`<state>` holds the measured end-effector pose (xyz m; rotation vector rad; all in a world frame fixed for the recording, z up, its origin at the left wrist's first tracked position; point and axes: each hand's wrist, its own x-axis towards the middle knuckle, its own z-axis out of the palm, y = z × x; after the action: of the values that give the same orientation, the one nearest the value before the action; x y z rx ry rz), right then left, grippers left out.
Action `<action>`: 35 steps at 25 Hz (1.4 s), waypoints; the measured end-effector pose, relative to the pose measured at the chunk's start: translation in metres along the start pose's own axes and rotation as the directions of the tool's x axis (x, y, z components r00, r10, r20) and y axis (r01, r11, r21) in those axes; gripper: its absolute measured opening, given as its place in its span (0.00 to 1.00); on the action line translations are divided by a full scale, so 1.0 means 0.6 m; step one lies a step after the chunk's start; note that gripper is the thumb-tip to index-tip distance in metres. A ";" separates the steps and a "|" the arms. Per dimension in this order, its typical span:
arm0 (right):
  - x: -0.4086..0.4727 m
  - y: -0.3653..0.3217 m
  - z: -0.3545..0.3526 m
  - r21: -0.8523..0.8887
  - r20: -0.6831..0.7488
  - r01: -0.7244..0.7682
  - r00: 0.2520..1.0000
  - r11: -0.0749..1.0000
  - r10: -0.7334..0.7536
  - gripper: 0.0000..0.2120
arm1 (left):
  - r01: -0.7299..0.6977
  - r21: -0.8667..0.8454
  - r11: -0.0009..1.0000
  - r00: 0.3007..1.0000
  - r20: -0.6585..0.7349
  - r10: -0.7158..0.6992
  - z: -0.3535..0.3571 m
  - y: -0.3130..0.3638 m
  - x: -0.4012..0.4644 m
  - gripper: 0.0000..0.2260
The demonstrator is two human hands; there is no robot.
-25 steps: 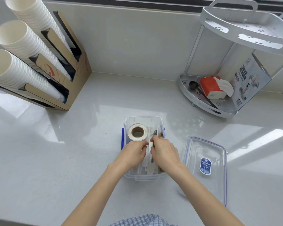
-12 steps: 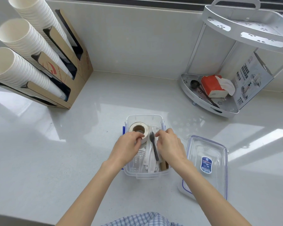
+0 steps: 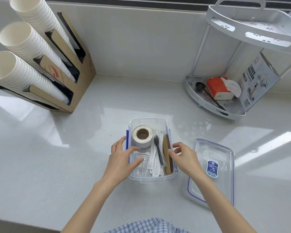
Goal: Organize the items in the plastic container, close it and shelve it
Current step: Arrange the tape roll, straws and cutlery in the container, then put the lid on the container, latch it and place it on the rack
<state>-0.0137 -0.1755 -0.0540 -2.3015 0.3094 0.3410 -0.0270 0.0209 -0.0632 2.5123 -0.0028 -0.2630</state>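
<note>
A clear plastic container (image 3: pixel 149 120) with blue side clips stands open on the white counter. Inside it lie a white tape roll (image 3: pixel 142 136), a dark plastic fork (image 3: pixel 158 151), white plastic cutlery (image 3: pixel 154 165), a brown cardboard piece (image 3: pixel 167 155) along the right wall and a clear cup (image 3: pixel 139 163). My left hand (image 3: pixel 122 158) rests at the container's left side, fingers spread over the cup. My right hand (image 3: pixel 183 156) hovers at the right wall with loosely curled fingers, holding nothing. The clear lid (image 3: pixel 212 169) lies flat to the right.
A white two-tier corner shelf (image 3: pixel 228 113) stands at the back right with a red tissue pack (image 3: pixel 219 88), a black scoop (image 3: pixel 201 85) and a printed box. A cardboard holder (image 3: pixel 77 78) with stacked paper cups sits at the back left.
Both hands have drawn back from the middle of the container to its left and right sides. The fork, cutlery and cardboard that they covered now lie in view.
</note>
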 end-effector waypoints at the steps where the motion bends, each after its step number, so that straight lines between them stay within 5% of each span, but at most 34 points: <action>1: -0.001 0.000 0.001 0.007 -0.005 0.000 1.000 1.000 0.000 0.14 | 0.017 0.010 1.000 1.000 0.013 -0.017 0.006 0.001 -0.003 0.16; 9: -0.007 0.010 0.007 0.143 0.006 -0.054 0.999 0.988 0.054 0.05 | 0.048 -0.116 0.992 0.999 0.003 -0.048 0.022 0.006 0.001 0.06; 20: -0.009 0.024 -0.001 0.208 0.025 -0.045 0.999 0.977 0.040 0.07 | 0.048 -0.163 0.985 0.999 -0.006 -0.050 0.013 0.010 0.008 0.16; 25: -0.007 0.053 -0.035 0.263 -0.093 -0.048 0.993 0.964 0.075 0.07 | -0.040 -0.247 0.968 0.975 -0.222 -0.016 0.006 0.054 0.010 0.13; 29: -0.012 0.091 -0.069 0.194 -0.192 -0.069 0.976 0.979 0.107 0.06 | -0.095 -0.047 0.994 0.923 -0.378 0.071 0.027 0.103 0.016 0.12; 35: -0.019 0.154 -0.119 0.080 -0.300 -0.171 0.935 0.982 0.187 0.12 | -0.243 -0.169 0.955 0.945 -0.262 0.194 0.071 0.180 0.021 0.13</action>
<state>-0.0437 -0.2885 -0.0642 -2.2763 0.6794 0.0606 -0.0166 -0.0924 -0.0375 2.3025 -0.1510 0.1311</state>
